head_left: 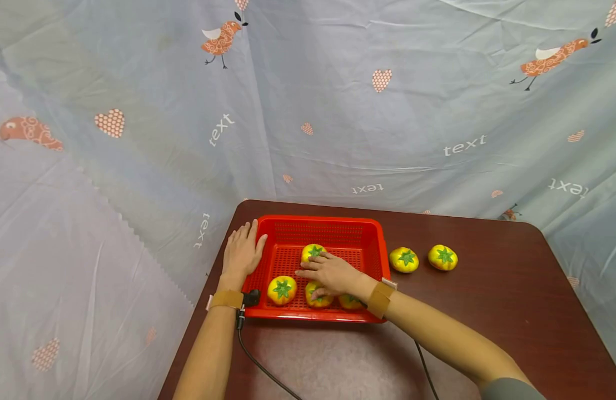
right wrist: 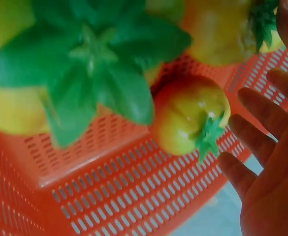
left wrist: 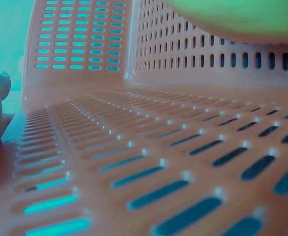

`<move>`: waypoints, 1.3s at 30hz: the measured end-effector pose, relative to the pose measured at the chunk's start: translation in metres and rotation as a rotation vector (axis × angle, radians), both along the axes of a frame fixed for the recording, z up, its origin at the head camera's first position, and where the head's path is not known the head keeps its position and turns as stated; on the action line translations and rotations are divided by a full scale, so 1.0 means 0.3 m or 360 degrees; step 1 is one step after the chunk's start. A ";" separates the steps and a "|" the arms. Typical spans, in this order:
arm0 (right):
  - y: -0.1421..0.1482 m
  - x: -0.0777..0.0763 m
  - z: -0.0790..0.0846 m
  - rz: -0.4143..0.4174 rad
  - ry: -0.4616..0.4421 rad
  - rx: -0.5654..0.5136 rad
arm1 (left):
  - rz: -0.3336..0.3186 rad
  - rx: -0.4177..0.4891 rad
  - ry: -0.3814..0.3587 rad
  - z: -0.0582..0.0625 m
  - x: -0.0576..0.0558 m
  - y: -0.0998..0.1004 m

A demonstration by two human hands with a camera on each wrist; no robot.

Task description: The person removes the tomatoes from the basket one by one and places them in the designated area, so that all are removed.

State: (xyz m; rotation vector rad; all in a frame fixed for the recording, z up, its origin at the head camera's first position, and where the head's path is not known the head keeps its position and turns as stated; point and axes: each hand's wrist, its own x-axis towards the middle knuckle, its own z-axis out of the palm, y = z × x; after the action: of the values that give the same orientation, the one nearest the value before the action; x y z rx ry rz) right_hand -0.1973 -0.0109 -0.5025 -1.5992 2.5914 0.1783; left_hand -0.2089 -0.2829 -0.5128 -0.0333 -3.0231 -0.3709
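A red perforated plastic basket (head_left: 318,316) sits on the table with several yellow fruits in it, tomato-like with green star-shaped tops. My left hand (head_left: 242,253) lies along the basket's left rim, its fingers straight and pointing away. Inside the basket my right hand (head_left: 335,275) reaches over the fruits, fingers extended and palm down. Its fingertips overlap the far fruit (head_left: 313,251), and its thumb lies over the near middle fruit (head_left: 318,300). In the right wrist view, the spread fingers are right beside one fruit (right wrist: 188,115). My right wrist partly hides another fruit (head_left: 349,301); the left fruit (head_left: 282,290) shows whole.
Two more of these fruits, a nearer one (head_left: 404,260) and a farther one (head_left: 443,257), lie on the dark brown table (head_left: 508,289) right of the basket. A printed cloth (head_left: 318,100) hangs behind the table. Black cables (head_left: 263,366) run from both wrists.
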 end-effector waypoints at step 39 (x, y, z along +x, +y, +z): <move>0.019 0.034 -0.039 0.0041 -0.0192 0.0080 | -0.0004 -0.0001 -0.0005 0.002 0.000 -0.001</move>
State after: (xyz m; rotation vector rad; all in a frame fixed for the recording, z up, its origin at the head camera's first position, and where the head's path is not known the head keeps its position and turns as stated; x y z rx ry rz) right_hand -0.1870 -0.0052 -0.5142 -1.5753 2.4578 0.1430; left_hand -0.2089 -0.2830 -0.5121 -0.0370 -3.0265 -0.3704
